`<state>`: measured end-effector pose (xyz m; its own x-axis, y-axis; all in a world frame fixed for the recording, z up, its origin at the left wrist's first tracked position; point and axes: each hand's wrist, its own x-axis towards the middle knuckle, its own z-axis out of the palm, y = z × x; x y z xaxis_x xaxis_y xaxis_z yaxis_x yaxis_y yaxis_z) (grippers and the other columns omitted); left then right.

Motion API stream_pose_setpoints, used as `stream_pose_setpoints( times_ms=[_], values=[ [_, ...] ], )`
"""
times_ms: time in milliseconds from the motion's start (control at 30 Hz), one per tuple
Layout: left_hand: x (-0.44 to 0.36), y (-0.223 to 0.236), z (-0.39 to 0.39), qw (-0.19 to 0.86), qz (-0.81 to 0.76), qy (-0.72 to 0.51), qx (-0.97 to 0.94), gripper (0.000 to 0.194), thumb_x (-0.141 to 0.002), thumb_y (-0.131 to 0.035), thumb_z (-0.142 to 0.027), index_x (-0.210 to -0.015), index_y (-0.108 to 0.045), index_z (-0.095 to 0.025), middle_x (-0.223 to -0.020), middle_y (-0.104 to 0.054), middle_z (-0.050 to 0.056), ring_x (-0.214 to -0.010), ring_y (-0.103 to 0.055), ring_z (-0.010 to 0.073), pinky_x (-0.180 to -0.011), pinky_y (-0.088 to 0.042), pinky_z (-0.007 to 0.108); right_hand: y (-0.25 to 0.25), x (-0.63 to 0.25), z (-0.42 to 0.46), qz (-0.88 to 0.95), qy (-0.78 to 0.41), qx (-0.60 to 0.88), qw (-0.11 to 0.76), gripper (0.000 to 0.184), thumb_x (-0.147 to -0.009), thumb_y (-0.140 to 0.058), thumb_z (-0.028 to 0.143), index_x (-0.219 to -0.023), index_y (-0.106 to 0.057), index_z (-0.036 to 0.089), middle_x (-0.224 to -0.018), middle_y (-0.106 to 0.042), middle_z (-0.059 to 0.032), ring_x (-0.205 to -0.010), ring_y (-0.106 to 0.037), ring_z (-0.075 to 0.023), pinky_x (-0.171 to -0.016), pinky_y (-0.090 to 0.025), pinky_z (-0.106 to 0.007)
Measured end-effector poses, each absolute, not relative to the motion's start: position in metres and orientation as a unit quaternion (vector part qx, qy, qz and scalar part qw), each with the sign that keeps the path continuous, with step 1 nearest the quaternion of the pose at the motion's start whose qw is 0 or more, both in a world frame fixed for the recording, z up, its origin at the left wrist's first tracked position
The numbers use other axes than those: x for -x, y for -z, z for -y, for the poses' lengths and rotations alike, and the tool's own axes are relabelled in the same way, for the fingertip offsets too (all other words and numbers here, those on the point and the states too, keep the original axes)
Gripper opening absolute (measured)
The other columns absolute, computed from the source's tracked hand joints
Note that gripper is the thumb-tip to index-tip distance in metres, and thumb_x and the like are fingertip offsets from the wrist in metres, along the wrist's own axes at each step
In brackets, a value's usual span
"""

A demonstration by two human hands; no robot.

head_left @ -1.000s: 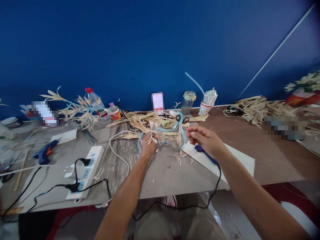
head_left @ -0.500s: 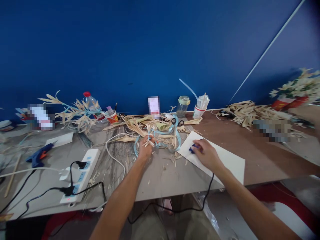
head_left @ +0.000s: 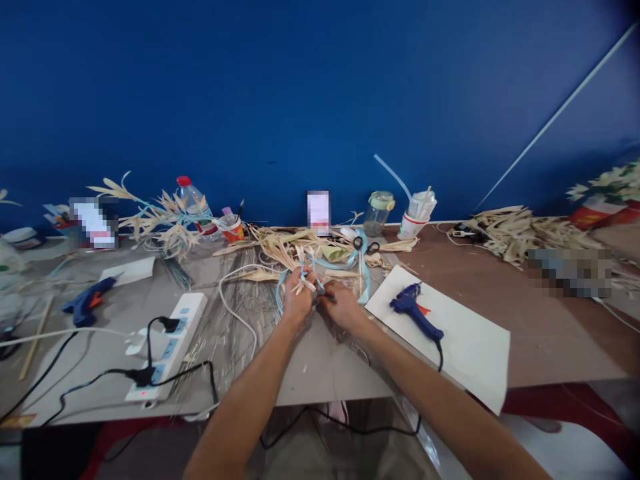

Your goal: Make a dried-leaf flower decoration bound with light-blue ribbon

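Observation:
My left hand is closed round a small flower of pale dried husk wrapped with light blue tape. Close against it, my right hand has its fingers pinched together at the flower's side. A small grey-blue bit shows between the hands; what the right fingers grip is mostly hidden. To the right, a blue glue gun with an orange trigger lies on a white sheet. Behind the hands, light blue ribbon loops over dried husks, beside black-handled scissors.
On the left are a white power strip with plugs and cords, and a second blue glue gun. Thin wires cover the table beside my left arm. A bottle, a jar and a white cup stand along the wall.
My right hand has let go of the glue gun, leaving it on the white sheet, and moved left to the flower. My left hand keeps its hold; the view has shifted slightly.

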<state>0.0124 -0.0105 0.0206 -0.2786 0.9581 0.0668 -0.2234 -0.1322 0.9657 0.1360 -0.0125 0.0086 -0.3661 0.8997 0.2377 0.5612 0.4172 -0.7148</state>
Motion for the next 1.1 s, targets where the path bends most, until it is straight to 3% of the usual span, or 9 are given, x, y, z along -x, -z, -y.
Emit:
stream_pose_setpoints(
  times_ms=[167,300,433,567,667,900,1100],
  values=[
    [-0.014,-0.021,0.011,0.459,-0.463,-0.630,-0.423,0.017,-0.070,-0.067,-0.032,-0.075,-0.057,-0.019,-0.060,-0.062,-0.001,-0.053,-0.054,0.0108,-0.052,-0.041,0.023,-0.012,-0.149,0.012,0.719,-0.356,0.473,0.364,0.029,-0.066,-0.051,0.008,-0.089,-0.065,0.018,-0.089,-0.064,-0.0058,-0.080,-0.056,-0.0176,-0.079,-0.044,-0.033],
    [-0.015,-0.025,0.015,0.467,-0.463,-0.627,-0.418,0.018,-0.068,-0.068,-0.032,-0.072,-0.058,-0.018,-0.059,-0.061,-0.001,-0.050,-0.052,0.0098,-0.050,-0.040,0.022,-0.018,-0.156,0.017,0.636,-0.473,0.474,0.383,0.025,-0.073,-0.054,0.025,-0.094,-0.065,0.018,-0.086,-0.066,-0.0033,-0.074,-0.057,-0.0160,-0.072,-0.045,-0.031],
    [-0.017,-0.031,0.019,0.471,-0.456,-0.624,-0.425,0.017,-0.066,-0.068,-0.030,-0.072,-0.057,-0.018,-0.058,-0.060,-0.002,-0.052,-0.053,0.0103,-0.052,-0.042,0.022,-0.020,-0.148,0.021,0.630,-0.494,0.472,0.371,0.026,-0.069,-0.063,0.040,-0.081,-0.064,0.017,-0.076,-0.064,-0.0008,-0.070,-0.055,-0.0148,-0.067,-0.042,-0.028],
    [-0.018,-0.032,0.020,0.471,-0.464,-0.617,-0.427,0.016,-0.065,-0.067,-0.028,-0.071,-0.057,-0.018,-0.056,-0.059,-0.002,-0.050,-0.052,0.0098,-0.049,-0.040,0.022,-0.018,-0.134,0.021,0.601,-0.497,0.498,0.378,0.018,-0.066,-0.065,0.034,-0.063,-0.056,0.018,-0.060,-0.053,0.0037,-0.058,-0.046,-0.0111,-0.058,-0.036,-0.025],
    [-0.017,-0.031,0.020,0.470,-0.462,-0.612,-0.437,0.016,-0.065,-0.067,-0.029,-0.071,-0.057,-0.018,-0.058,-0.060,-0.001,-0.051,-0.052,0.0099,-0.049,-0.040,0.022,-0.021,-0.128,0.021,0.536,-0.568,0.504,0.368,0.017,-0.062,-0.067,0.026,-0.058,-0.052,0.018,-0.054,-0.047,0.0061,-0.052,-0.042,-0.0085,-0.054,-0.033,-0.024],
    [-0.016,-0.034,0.019,0.478,-0.460,-0.614,-0.429,0.017,-0.065,-0.068,-0.030,-0.073,-0.057,-0.019,-0.058,-0.062,-0.001,-0.050,-0.052,0.0100,-0.048,-0.040,0.022,-0.036,-0.140,0.027,0.343,-0.801,0.390,0.298,0.026,-0.061,-0.073,0.025,-0.070,-0.050,0.018,-0.063,-0.061,0.0014,-0.054,-0.055,-0.0100,-0.053,-0.042,-0.024],
    [-0.019,-0.035,0.020,0.466,-0.475,-0.606,-0.437,0.015,-0.065,-0.066,-0.027,-0.072,-0.056,-0.018,-0.057,-0.062,-0.001,-0.052,-0.053,0.0107,-0.051,-0.041,0.023,-0.039,-0.146,0.028,0.332,-0.787,0.400,0.332,0.034,-0.058,-0.074,0.023,-0.072,-0.043,0.020,-0.048,-0.038,0.0132,-0.034,-0.025,-0.0009,-0.038,-0.015,-0.017]
  ],
)
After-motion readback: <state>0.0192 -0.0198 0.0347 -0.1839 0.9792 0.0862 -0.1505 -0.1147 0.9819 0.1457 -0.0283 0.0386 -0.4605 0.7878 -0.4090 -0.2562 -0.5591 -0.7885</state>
